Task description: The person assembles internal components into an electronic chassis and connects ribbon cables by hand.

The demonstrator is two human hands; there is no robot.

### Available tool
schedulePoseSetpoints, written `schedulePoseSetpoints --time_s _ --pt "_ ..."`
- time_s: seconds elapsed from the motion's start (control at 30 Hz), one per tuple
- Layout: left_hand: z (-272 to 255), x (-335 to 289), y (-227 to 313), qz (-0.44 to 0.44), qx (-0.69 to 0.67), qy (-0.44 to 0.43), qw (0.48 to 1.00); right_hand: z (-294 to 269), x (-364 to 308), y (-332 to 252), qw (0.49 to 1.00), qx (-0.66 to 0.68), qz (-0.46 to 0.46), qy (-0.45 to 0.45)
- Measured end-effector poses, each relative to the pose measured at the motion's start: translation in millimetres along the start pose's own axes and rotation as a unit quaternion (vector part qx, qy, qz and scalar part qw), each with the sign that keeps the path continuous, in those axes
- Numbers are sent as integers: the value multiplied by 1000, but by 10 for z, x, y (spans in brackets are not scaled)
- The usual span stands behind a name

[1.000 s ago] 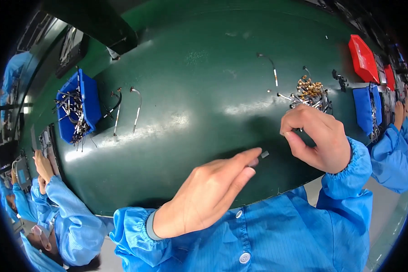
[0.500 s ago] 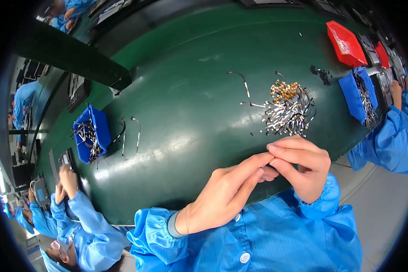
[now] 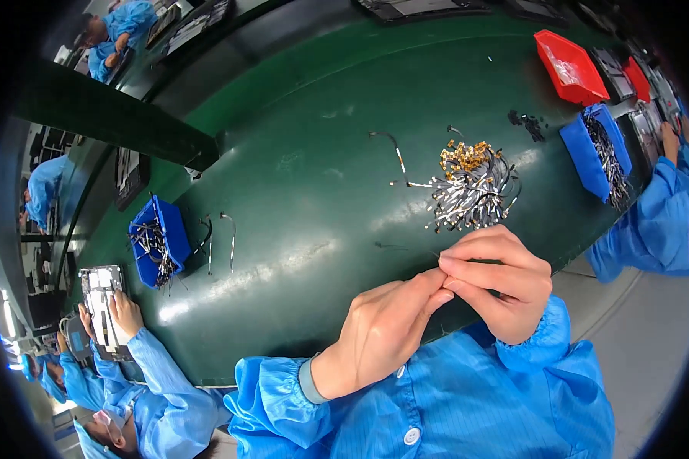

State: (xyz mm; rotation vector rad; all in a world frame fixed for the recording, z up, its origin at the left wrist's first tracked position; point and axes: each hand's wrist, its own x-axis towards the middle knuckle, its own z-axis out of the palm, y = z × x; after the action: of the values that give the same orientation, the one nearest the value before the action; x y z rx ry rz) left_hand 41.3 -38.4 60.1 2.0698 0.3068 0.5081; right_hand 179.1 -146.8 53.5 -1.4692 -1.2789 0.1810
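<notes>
My left hand (image 3: 394, 325) and my right hand (image 3: 501, 284) meet fingertip to fingertip above the near edge of the green table. Both are closed in a pinch, and whatever lies between the fingers is too small and hidden to name. Just beyond them lies a pile of short black cables (image 3: 475, 195) with white bands and gold-coloured connector ends (image 3: 467, 157). One loose cable (image 3: 400, 157) rests left of the pile. A few small black pieces (image 3: 528, 124) lie past its far right side.
On the right stand a blue bin of cables (image 3: 574, 145) and a red bin (image 3: 551, 50). Another blue bin (image 3: 177, 233) with cables is on the left, two or three loose cables (image 3: 232, 241) beside it. A co-worker's hand (image 3: 126, 312) holds an open device panel (image 3: 103, 287).
My fingertips have drawn closer together and still pinch. The view has shifted slightly, so the table things sit a little further left. At left, the co-worker's device panel has been raised into view.
</notes>
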Motion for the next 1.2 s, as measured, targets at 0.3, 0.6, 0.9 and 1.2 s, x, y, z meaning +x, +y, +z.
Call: schedulePoseSetpoints --time_s 0.3,0.6,0.9,1.2 --pt "-105 937 59 63 -110 9 992 -867 719 404 954 -92 80 274" --pt "-548 2130 -1305 -72 -429 290 852 -2311 1505 2231 769 -532 305 180" --pt "-81 3202 -2178 -119 -294 282 906 -1302 2866 3292 903 -405 139 30" --pt "-316 2683 -1705 -228 -299 244 894 -796 3170 3046 912 209 322 142"
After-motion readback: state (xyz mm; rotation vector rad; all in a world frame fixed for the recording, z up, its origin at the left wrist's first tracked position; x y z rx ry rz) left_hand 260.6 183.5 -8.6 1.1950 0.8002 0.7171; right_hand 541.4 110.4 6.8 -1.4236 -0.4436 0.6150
